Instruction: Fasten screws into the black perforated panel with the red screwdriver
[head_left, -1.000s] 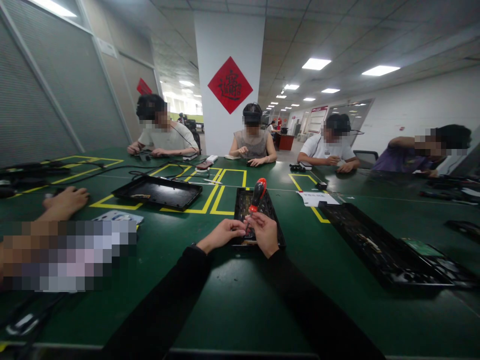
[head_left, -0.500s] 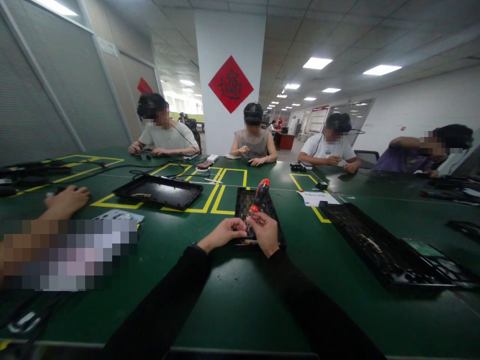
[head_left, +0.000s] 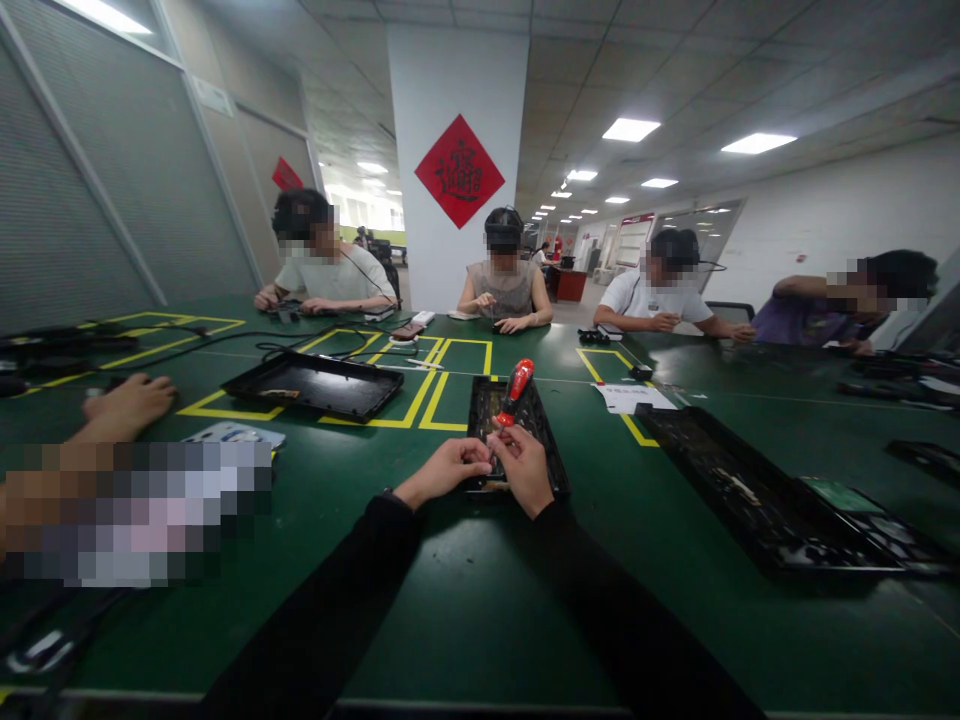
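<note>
My right hand [head_left: 525,468] pinches the shaft of a red and black screwdriver [head_left: 516,392], whose handle points up and leans slightly to the right. Close beside it, my left hand [head_left: 448,470] has its fingertips pressed together near the lower end of the shaft; what lies between them is too small to make out. Both hands are over the near part of a narrow black tray-like casing [head_left: 556,462] on the green table. The screwdriver's tip is hidden by the fingers.
A black tray [head_left: 315,385] lies to the left, and a long black casing [head_left: 750,490] to the right by a paper sheet [head_left: 637,398]. Another person's hand [head_left: 135,400] rests at the far left. Several people sit across the green table [head_left: 480,620].
The view has shifted slightly. My hands and the screwdriver keep nearly the same pose over the casing. Across the table at the right, a person's hand has moved outward to the right.
</note>
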